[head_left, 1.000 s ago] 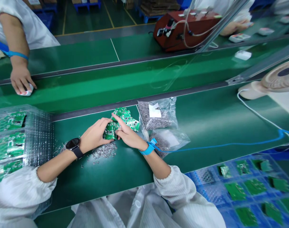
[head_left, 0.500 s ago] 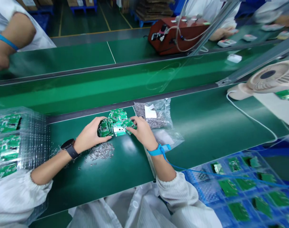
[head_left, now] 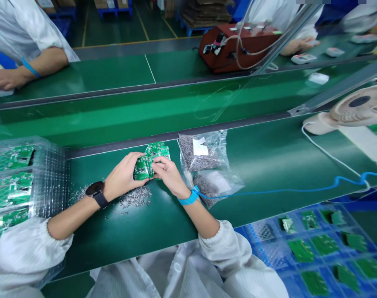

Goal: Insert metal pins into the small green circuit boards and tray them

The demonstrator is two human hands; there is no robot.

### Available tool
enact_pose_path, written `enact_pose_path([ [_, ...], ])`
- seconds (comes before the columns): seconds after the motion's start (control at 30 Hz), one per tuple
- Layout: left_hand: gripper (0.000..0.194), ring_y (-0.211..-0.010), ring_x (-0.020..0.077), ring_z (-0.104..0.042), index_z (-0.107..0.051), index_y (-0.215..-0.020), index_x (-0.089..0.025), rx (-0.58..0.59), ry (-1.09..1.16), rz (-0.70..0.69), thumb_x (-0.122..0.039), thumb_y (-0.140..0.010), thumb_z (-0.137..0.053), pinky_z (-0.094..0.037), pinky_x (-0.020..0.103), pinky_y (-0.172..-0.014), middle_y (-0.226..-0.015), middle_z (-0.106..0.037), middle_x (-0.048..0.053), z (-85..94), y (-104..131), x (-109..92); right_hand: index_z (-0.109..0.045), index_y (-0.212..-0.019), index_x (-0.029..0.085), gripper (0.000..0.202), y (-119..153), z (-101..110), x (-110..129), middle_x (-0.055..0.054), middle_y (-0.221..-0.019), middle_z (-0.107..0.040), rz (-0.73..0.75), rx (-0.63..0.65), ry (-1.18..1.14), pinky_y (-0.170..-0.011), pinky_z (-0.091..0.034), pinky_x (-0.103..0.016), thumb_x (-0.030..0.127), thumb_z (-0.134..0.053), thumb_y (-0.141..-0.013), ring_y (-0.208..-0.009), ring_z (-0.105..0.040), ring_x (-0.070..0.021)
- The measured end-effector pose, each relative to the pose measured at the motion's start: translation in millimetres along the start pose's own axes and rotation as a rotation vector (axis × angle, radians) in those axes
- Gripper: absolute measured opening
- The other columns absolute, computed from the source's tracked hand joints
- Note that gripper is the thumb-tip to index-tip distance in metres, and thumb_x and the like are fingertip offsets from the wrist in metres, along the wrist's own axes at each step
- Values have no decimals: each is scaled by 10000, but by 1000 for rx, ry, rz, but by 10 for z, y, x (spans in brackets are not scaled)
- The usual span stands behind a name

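My left hand (head_left: 122, 176), with a black watch above it, is closed around a stack of green circuit boards (head_left: 141, 169). My right hand (head_left: 168, 174), a blue strap at its wrist, has its fingers closed at the right side of that stack, on a circuit board mostly hidden by the fingers. Behind both hands lie more green circuit boards (head_left: 159, 150) on the green bench. Small metal parts (head_left: 135, 197) are scattered loose just below my left hand. To the right of my right hand rest two clear bags of small parts, a full one (head_left: 191, 159) and a smaller one (head_left: 205, 186).
Clear plastic trays (head_left: 48, 178) with circuit boards are stacked at the left. A blue tray (head_left: 269, 252) of boards sits lower right. A fan (head_left: 318, 122) stands right, and a blue cord (head_left: 278, 190) crosses the bench. Across the partition are a red-brown machine (head_left: 228, 54) and co-workers' hands.
My right hand has moved left with a circuit board, up against the stack in my left hand. The cord now trails across the bench to the right. The view has shifted slightly.
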State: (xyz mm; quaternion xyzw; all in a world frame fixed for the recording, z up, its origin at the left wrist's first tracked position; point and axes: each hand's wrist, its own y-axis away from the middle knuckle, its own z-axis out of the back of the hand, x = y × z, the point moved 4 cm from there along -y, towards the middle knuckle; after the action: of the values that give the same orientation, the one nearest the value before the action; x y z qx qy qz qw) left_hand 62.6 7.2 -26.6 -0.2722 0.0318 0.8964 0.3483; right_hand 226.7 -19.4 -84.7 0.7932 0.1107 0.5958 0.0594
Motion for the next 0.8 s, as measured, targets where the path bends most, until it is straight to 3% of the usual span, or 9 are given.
enact_pose_path([
  [0.33, 711, -1243, 369, -608, -416, -1417, -192, 61, -56, 22, -419, -848, -777, -526, 524, -1016, -1337, -610, 164, -39, -3, 107, -634, -955, 245, 298, 29, 12, -50, 32, -756, -589, -17, -1, -21, -774, -615, -343, 485, -753, -824, -734, -633, -158],
  [0.67, 691, -1286, 360, -594, -406, -1430, -214, 29, 0, 46, -383, -850, -741, -509, 511, -1054, -1365, -591, 154, -23, -9, 88, -613, -935, 251, 253, 33, 25, -57, 41, -737, -604, 5, 17, -39, -761, -624, -350, 438, -747, -828, -714, -648, -158],
  [0.8, 717, -1284, 364, -598, -408, -1428, -225, 58, 14, 30, -439, -842, -761, -518, 500, -1037, -1367, -590, 148, -28, -9, 77, -605, -947, 248, 271, 28, 9, -96, 49, -717, -608, 12, 34, -46, -730, -614, -332, 441, -755, -828, -690, -648, -152],
])
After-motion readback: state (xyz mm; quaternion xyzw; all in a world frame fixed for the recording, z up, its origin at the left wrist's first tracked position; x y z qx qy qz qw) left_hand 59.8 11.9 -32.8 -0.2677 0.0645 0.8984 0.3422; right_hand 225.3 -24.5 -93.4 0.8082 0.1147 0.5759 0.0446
